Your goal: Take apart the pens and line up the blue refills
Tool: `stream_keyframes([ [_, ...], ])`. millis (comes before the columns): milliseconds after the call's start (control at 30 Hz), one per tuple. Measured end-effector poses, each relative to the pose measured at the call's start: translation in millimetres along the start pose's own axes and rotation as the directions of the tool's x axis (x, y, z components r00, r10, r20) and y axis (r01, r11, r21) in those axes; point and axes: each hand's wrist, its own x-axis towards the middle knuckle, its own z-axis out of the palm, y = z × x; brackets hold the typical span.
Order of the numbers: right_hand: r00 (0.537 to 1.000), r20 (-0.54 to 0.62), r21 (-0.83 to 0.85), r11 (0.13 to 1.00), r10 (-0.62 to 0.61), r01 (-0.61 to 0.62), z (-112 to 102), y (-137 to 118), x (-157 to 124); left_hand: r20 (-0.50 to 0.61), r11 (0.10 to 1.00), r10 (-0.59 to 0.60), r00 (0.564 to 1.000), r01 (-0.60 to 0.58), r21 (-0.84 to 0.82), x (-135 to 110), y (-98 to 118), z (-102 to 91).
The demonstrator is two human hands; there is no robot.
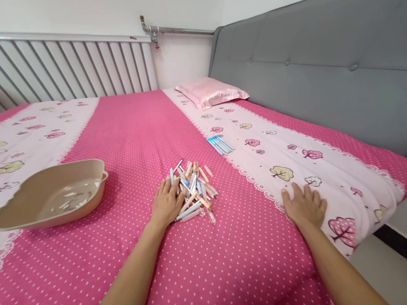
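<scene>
Radiator (96,71): pale upright slats along the white wall.
Basin (41,187): beige, smooth, plastic-looking, wavy rim, loop at right end; small whitish pieces (66,204) scattered on its floor.
Sheet (224,279): soft cloth, magenta with white dots, pale tree-print bands, lacy printed borders.
Left hand (166,203): open, palm down, fingers spread, touching the pile's left side.
Pile of pens (196,187): mid-bed, right of basin; slim barrels crisscrossed, peach, white, pale blue, some clear; a few splayed at the edges.
Pillow (211,91): pink, satiny, flanged, near the headboard.
Row of pens (220,145): blue, side by side, just beyond the pile, across a lace border.
Right hand (306,205): open, palm down, fingers fanned on the pale band, holding nothing visible.
Headboard (326,43): grey, padded, buttoned.
Room: dotted cloth between basin and pile, and between pile and right hand; mattress edge drops off just beyond that hand.
</scene>
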Motion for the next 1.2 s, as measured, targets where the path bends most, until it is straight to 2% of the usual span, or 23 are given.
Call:
stream_keyframes([
  [133, 1.0, 0.0, 0.0, 1.0, 0.003, -0.003, 0, 0, 0, 0.045, 0.999, -0.05, 0.998, 0.049, 0.011, 0, 1, -3.3],
  [367, 1.0, 0.006, 0.004, 1.0, 0.001, -0.001, 0, 0, 0, 0.043, 0.995, -0.091, 0.995, 0.093, -0.035, 0, 6, -8.5],
  [667, 1.0, 0.0, 0.0, 1.0, 0.003, -0.003, 1, 1, 1, 0.071, 0.992, -0.109, 0.992, 0.113, -0.063, 2, -4, 0.0],
  [833, 1.0, -0.005, 0.001, 1.0, -0.003, 0.003, 1, 0, 1, 0.081, 0.992, -0.114, 0.99, 0.118, -0.047, 3, -4, -1.6],
  [1200, 1.0, -0.013, 0.0, 1.0, -0.011, 0.011, 1, 0, 0, 0.015, 0.979, -0.184, 0.983, 0.185, -0.081, 1, 8, -16.7],
])
